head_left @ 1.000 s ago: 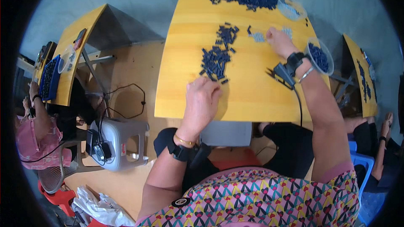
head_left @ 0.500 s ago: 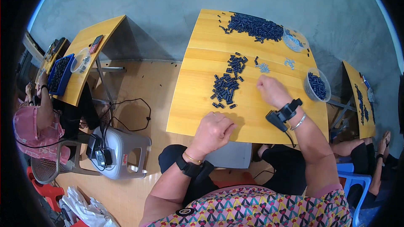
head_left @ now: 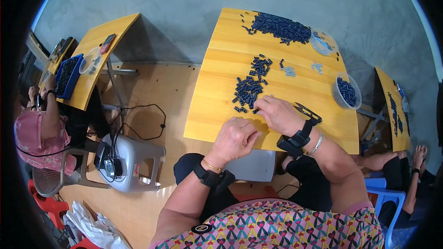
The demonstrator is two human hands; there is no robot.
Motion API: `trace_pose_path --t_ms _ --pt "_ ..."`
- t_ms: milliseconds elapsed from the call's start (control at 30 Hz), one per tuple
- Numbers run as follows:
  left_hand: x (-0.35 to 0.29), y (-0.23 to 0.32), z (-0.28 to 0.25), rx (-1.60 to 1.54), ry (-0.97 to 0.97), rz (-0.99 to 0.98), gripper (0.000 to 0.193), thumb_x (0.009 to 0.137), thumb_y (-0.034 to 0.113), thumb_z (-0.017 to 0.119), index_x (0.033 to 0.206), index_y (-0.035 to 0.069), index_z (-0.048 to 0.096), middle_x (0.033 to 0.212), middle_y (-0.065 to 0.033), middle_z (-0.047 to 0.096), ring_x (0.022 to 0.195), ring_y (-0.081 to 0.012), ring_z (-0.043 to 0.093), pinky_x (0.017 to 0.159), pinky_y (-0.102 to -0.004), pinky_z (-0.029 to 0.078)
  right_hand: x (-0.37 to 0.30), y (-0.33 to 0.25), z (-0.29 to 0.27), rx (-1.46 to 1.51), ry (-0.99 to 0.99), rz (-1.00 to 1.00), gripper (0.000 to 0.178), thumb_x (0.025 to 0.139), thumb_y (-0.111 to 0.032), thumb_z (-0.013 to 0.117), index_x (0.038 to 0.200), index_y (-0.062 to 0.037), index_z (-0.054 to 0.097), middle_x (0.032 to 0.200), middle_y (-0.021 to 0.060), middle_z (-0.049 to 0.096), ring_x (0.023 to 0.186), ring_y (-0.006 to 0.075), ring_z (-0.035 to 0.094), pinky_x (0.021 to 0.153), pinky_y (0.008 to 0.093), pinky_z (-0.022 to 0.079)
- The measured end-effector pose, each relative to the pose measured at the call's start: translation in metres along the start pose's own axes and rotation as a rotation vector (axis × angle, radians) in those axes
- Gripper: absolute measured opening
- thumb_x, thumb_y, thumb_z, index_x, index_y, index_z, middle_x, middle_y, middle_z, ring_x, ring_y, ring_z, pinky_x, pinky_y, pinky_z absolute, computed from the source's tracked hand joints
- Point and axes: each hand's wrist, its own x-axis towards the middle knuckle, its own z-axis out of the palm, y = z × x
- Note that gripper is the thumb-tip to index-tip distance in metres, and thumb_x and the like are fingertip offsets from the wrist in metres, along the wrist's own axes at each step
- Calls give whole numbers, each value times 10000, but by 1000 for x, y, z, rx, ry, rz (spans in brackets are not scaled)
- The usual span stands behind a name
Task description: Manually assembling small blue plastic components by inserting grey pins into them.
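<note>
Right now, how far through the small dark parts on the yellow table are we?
Done so far, it seems: a clear bowl at the table's right edge holds dark parts. In hand: the right hand touches the near cluster of dark parts, and the left hand rests closed on the yellow table beside it. Left: that cluster plus the much larger far pile, so most work likely remains.

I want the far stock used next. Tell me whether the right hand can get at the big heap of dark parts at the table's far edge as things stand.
Probably yes, with a long stretch. The right hand rests at the near pile; the yellow tabletop between it and the far heap holds only small loose parts, nothing tall blocking the way.
</note>
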Motion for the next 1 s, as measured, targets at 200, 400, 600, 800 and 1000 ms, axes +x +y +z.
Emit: trace_pose_path --t_ms 200,400,600,800,1000 --pt "0 -1 2 -7 1 3 85 688 56 648 667 53 565 612 -86 535 584 -276 530 541 -348 401 1 3 3 -32 -42 23 109 762 -5 544 860 -37 510 812 138 559 782 345 551 662 403 454" --pt "2 -2 1 -108 6 -91 85 737 82 640 754 14 592 671 -103 571 609 -261 553 573 -325 438 -17 -4 -4 137 100 103 90 777 -2 530 861 -10 498 759 153 572 690 329 565 619 366 457" --pt "-3 -2 3 -592 97 -438 229 835 139 616 996 -24 611 777 -67 640 707 -98 565 650 -233 470 -35 -38 -18 386 149 144 76 777 36 504 837 -8 492 741 155 563 699 321 575 606 342 457" --pt "2 36 4 -873 -14 -507 185 856 64 572 1014 -24 613 794 -25 634 714 -61 549 657 -200 458 -51 -60 -38 250 233 -77 122 764 60 514 848 -29 512 762 134 550 691 312 563 606 333 455" --pt "2 53 1 -1003 19 -448 152 847 24 571 983 -8 629 789 -30 636 704 -62 549 642 -204 462 -74 -66 -48 327 400 65 133 761 54 543 869 -20 519 759 124 549 688 270 571 611 320 456"
